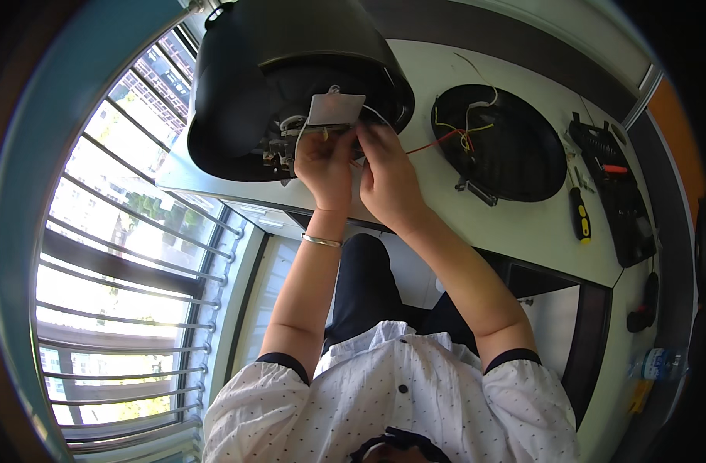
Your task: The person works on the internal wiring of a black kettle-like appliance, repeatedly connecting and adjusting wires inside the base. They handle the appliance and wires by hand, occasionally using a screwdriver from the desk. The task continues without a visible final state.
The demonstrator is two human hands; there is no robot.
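A large black appliance housing (237, 100) lies tipped on the counter, its open underside toward me. Inside, a flat silvery metal plate (336, 109) stands out above a cluster of metal and wired parts (274, 148). My left hand (322, 170) is at this opening just below the plate, fingers closed in a pinch. Close beside it, my right hand (390, 174) also has its fingers drawn together, their tips near the left hand's. What the fingertips hold is hidden. A red wire (432, 145) runs from behind my right hand to a round black cover (515, 147).
Yellow and white wires (469, 135) lie over the cover. Farther right are a yellow-and-black screwdriver (580, 216), an open black tool case (619, 201) with a red-handled tool (614, 168), and a plastic bottle (662, 363). A barred window (121, 293) is at left.
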